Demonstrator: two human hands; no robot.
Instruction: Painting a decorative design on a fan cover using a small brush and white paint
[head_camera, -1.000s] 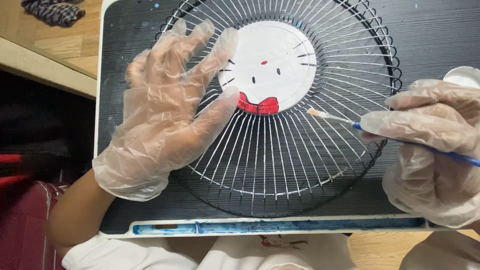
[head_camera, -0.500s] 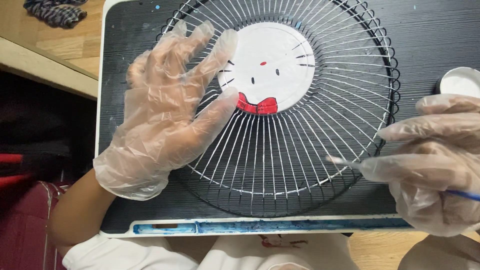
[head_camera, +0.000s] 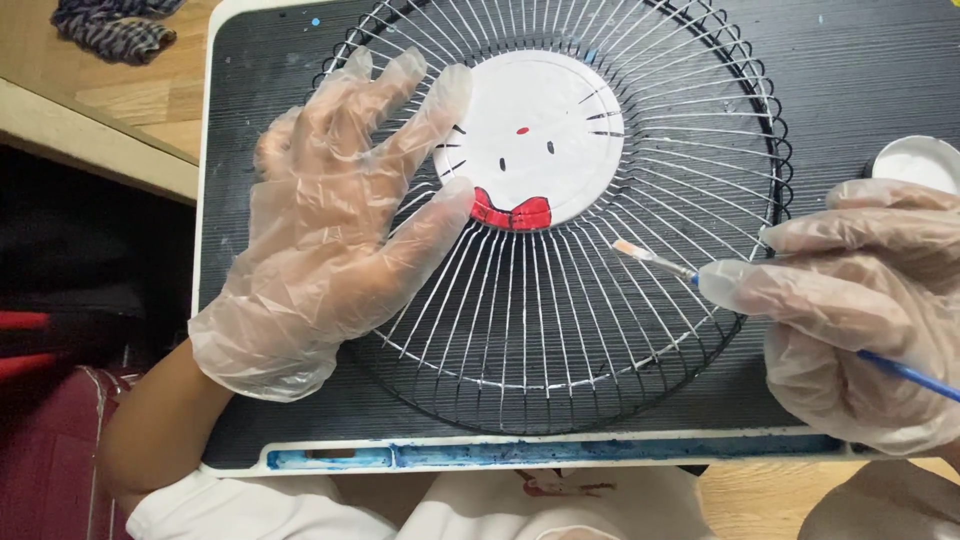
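Here the right hand (head_camera: 860, 310) grips a paintbrush (head_camera: 660, 262) over the fan grille (head_camera: 560, 330).

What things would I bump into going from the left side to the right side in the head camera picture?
Dark cloth → gloved left hand → white painted disc in the middle of the wire fan guard → small paintbrush → gloved right hand holding it.
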